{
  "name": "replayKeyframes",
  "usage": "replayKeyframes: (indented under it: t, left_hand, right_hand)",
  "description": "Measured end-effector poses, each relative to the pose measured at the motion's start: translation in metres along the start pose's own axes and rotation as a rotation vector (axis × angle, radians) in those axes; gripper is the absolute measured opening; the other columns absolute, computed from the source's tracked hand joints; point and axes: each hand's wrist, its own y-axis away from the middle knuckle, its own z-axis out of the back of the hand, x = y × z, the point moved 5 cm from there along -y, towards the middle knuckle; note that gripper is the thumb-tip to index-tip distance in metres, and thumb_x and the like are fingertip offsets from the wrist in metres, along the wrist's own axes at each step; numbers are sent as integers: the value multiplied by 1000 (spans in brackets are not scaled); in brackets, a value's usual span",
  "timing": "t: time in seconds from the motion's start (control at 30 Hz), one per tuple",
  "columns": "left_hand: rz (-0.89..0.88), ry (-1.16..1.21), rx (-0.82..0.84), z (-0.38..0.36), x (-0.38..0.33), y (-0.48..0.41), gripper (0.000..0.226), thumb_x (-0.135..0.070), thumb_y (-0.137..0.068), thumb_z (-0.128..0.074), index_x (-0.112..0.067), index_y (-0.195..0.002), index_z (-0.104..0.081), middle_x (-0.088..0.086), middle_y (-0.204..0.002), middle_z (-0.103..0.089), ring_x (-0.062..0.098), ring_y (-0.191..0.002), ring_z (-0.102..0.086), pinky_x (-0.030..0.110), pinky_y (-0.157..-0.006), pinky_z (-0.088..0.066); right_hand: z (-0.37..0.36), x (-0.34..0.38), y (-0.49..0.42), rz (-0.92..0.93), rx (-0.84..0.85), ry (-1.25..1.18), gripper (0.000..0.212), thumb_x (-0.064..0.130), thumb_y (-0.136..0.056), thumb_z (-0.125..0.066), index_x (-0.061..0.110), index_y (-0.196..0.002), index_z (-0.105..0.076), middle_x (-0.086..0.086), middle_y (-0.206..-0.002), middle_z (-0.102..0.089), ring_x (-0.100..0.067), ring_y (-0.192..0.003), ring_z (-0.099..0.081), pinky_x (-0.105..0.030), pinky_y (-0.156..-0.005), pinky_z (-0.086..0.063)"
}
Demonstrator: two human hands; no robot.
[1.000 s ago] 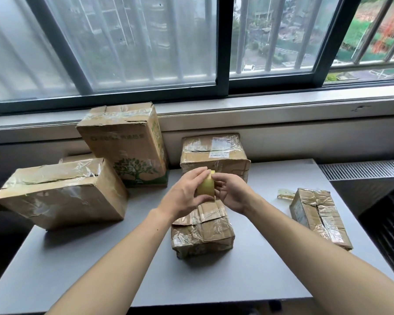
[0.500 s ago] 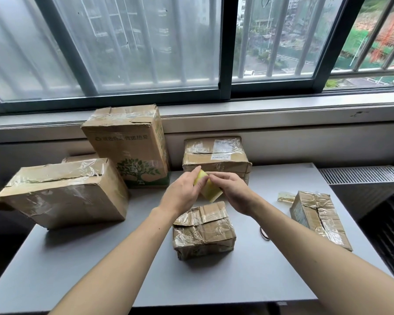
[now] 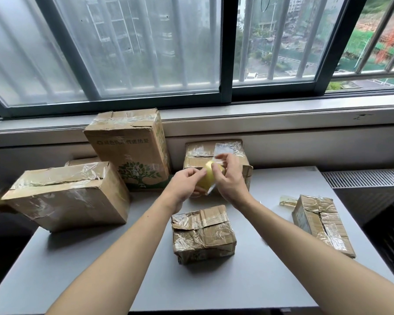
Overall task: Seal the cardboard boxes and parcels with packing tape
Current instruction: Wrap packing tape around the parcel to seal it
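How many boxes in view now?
6: centre box, right box, back box, tall box, large left box, and a mostly hidden box behind it; more may be hidden.

Bare table (image 3: 266,235) lies open between the middle box (image 3: 203,233) and the right-hand box (image 3: 321,221)

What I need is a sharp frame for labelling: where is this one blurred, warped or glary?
Head view: motion blur smears the fingers of the right hand at the tape roll; the near box is sharp. Head view: the wide lens bows the window frame. Head view: soft daylight from the window, faint shadows on the table, glare on the left box's tape.
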Motion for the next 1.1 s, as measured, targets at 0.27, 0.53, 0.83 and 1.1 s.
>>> replayKeyframes:
  t: [0.27, 0.53, 0.83, 1.1]
  left_hand:
    - [21, 374, -105, -5, -13, -1, 24, -26, -104, -50, -10, -98, -67, 6, -77, -71, 13, -62, -65, 22, -58, -54]
    - [17, 421, -261, -5, -20, 2, 26, -18, -98, -50, -13, -83, -71, 5, -72, -72, 12, -56, -62, 28, -64, -51]
    - [44, 460, -302, -1, -22, 3, 22, -14, -94, -51, -14, -79, -68, 3, -67, -66, 14, -54, -54, 26, -58, -47]
    - [-54, 261, -285, 10, -24, 2, 31, 5, -91, -44, -11, -95, -70, 7, -80, -70, 14, -59, -61, 24, -58, -52]
  right_hand:
    - [-11, 3, 7, -80, 137, -212, 17, 28, -96, -63, 30, -112, -56, 5, -102, -71, -10, -97, -68, -44, -92, -55]
    - [-19, 8, 6, -99, 184, -255, 22, 37, -97, -53, 29, -115, -63, 0, -98, -76, -20, -92, -73, -54, -90, -54]
    - [-24, 12, 9, -74, 140, -169, 12, 33, -101, -51, 27, -109, -58, 3, -86, -77, -20, -78, -73, -51, -79, -57]
    - [-29, 17, 7, -100, 156, -213, 24, 42, -97, -52, 25, -112, -59, 2, -87, -77, -19, -81, -74, -53, -79, -58]
